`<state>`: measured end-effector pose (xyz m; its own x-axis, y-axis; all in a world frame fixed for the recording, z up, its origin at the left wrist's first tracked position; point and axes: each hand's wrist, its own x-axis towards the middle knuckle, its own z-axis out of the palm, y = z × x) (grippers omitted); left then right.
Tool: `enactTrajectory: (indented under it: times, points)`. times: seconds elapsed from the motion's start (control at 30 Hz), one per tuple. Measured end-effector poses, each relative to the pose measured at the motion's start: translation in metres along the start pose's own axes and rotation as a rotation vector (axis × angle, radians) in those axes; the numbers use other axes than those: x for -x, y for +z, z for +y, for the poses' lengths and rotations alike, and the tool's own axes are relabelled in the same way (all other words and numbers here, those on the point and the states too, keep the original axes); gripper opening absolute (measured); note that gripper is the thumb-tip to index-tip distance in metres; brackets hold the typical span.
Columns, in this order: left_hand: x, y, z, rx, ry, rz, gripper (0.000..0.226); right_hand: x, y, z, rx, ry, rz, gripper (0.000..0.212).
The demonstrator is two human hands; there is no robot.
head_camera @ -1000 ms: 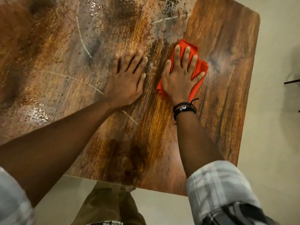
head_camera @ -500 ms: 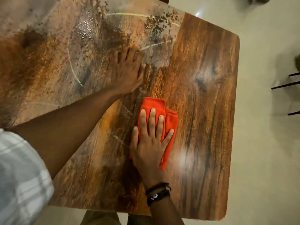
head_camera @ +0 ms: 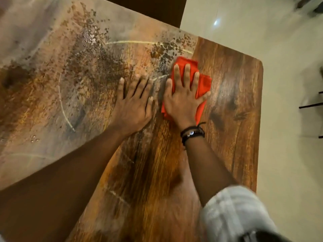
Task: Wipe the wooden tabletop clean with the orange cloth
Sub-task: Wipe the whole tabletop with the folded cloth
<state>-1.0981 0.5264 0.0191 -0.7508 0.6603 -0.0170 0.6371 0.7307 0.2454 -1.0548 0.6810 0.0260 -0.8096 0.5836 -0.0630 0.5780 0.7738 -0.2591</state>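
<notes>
- The orange cloth (head_camera: 204, 83), folded into a pad, lies flat on the worktop (head_camera: 236, 75) toward its far right part. It sits on the border between the grey speckled film (head_camera: 70, 49) and the bare wood grain.
- The right hand (head_camera: 183, 100) is laid palm-down on the cloth. Its fingers (head_camera: 187, 74) are straight and spread, released rather than clenched, so the cloth is pressed and not grasped.
- The left hand (head_camera: 132, 103) is set flat on the worktop just beside the cloth, on the filmed side. Its fingers (head_camera: 139, 84) are likewise extended and hold nothing. It is judged to serve as a brace.
- The strip at the right is judged clean. The larger left and far portion is covered with film, speckles and pale arc streaks, so much of the task is judged outstanding.
- Even pressure through palm and all fingers is advised, so that no cloth edge is lifted.
- Strokes are best overlapped and carried across the film's border. The patch under the bracing hand must not be missed.
- Risk noted: an ungripped cloth can bunch or slip from under the palm, and a loaded face can smear residue, so refolding is recommended.
</notes>
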Motion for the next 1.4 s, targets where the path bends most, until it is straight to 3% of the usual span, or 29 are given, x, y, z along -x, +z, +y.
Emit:
enactTrajectory:
  times: [0.17, 0.33, 0.5, 0.73, 0.83, 1.23, 1.4]
  points:
    - [-0.001, -0.001, 0.003, 0.011, -0.001, 0.006, 0.061, -0.124, -0.014, 0.002, -0.02, 0.051, -0.02, 0.058]
    - [0.001, -0.002, 0.003, 0.009, 0.013, 0.013, 0.06, -0.161, -0.019, 0.003, -0.002, 0.051, -0.051, 0.059]
    - [0.001, -0.003, 0.004, 0.006, -0.01, -0.019, 0.061, -0.107, -0.013, 0.006, 0.01, -0.036, -0.038, 0.061]
    - [0.001, -0.003, 0.004, -0.012, -0.004, -0.009, 0.061, 0.055, 0.005, 0.004, 0.004, -0.101, 0.01, 0.06]
    - [0.0, -0.003, 0.003, -0.019, -0.007, -0.014, 0.061, 0.072, 0.006, 0.007, 0.019, -0.098, -0.014, 0.059]
    - [0.0, -0.004, 0.004, 0.009, -0.026, -0.028, 0.061, -0.132, -0.012, -0.007, -0.013, -0.011, -0.035, 0.059]
    - [0.0, -0.003, 0.004, 0.005, -0.018, -0.022, 0.062, -0.15, -0.015, -0.01, -0.002, -0.003, -0.058, 0.058]
